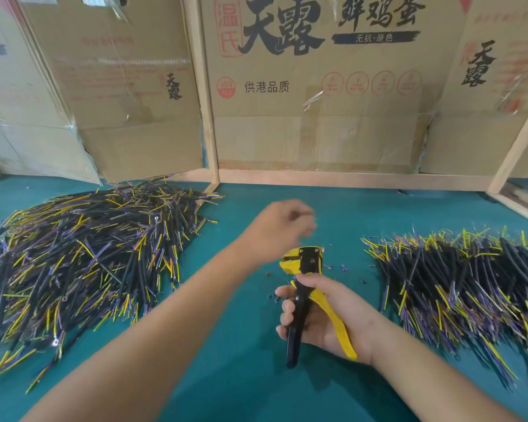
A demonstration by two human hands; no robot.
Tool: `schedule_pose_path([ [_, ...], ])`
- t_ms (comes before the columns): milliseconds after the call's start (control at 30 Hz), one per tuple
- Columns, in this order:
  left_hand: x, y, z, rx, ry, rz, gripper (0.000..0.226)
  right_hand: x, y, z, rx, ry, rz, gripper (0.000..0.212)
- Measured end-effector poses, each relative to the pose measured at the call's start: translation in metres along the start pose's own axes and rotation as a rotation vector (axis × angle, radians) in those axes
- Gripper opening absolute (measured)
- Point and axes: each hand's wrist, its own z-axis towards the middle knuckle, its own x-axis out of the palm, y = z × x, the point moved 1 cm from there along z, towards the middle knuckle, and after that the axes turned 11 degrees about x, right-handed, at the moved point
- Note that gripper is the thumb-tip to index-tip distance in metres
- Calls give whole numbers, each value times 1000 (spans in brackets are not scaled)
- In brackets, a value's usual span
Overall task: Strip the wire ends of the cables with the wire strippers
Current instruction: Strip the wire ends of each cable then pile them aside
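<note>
The green desk point(241, 376) holds a big pile of cables point(83, 254) on the left and a smaller pile point(457, 287) on the right. Between them, the right hand point(326, 318) squeezes the wire strippers point(305, 287). The blurry left hand point(279, 229) hangs above; I cannot tell its grip.

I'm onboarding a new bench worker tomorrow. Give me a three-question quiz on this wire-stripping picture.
1. True or false: the right hand holds the wire strippers.
2. Which pile lies nearer the left hand? A) the left cable pile B) the right cable pile
3. Fill in: the mat is ____ in colour.

Key: 1 true; 2 A; 3 teal. The blurred left hand's grip cannot be judged.
</note>
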Motion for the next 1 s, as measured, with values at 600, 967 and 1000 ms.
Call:
schedule_pose_path([
  [600,-148,136,-77,-423,-312,1190,35,-9,-1,-7,-87,34,-5,41],
  [967,-139,135,-74,-321,-282,1146,22,-13,-2,-6,-85,69,-2,41],
  [1000,-137,134,-74,-325,-285,1150,27,-13,-2,-6,-86,67,1,41],
])
